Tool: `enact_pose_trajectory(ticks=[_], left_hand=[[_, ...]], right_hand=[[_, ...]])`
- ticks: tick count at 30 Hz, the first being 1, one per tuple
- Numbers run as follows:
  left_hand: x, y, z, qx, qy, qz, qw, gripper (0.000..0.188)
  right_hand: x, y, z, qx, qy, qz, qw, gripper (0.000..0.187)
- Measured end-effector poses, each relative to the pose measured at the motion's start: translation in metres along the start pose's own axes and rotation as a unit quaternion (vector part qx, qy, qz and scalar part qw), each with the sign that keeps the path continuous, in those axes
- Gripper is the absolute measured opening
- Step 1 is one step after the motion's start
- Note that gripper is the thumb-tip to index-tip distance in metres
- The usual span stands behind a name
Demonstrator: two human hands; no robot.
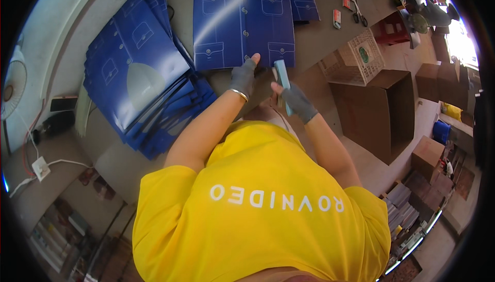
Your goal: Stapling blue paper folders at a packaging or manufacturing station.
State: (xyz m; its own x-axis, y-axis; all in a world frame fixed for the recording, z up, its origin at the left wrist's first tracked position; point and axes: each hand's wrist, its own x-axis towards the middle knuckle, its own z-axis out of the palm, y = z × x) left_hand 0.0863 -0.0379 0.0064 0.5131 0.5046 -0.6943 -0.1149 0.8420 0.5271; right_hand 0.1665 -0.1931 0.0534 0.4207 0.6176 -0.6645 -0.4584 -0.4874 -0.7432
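Observation:
A glossy blue card [242, 21] printed like a jacket, with buttons and pockets, lies on the table before me. My left hand [242, 76], in a grey fingerless glove, pinches its near edge, thumb on top; the other fingers are hidden beneath. My right hand [298, 100], gloved alike, grips a light blue stapler [282, 78], held upright just off the card's near right corner. To the left is a fanned stack of similar blue cards [131, 70], turned the other way. Part of another blue card [304, 3] shows behind the middle one.
Black-handled scissors [358, 14] and a small red-and-white box [336, 18] lie on the table [319, 37] at the right. Beyond its right edge are a beige plastic basket [356, 57] and an open cardboard box [379, 112]. A white fan [13, 83] stands far left, near a white power adapter [40, 168].

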Motion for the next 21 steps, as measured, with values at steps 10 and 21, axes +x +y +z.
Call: enact_pose_trajectory(ticks=[10, 21], left_hand=[[0.032, 0.208, -0.031, 0.434, -0.018, 0.338, 0.835, 0.054], [-0.011, 0.091, 0.017, 0.496, -0.186, -0.177, 0.829, 0.044]], right_hand=[[-0.04, 0.024, -0.1, -0.135, -0.041, 0.025, 0.99, 0.038], [0.001, 0.01, -0.066, -0.025, 0.039, -0.161, 0.986, 0.036]])
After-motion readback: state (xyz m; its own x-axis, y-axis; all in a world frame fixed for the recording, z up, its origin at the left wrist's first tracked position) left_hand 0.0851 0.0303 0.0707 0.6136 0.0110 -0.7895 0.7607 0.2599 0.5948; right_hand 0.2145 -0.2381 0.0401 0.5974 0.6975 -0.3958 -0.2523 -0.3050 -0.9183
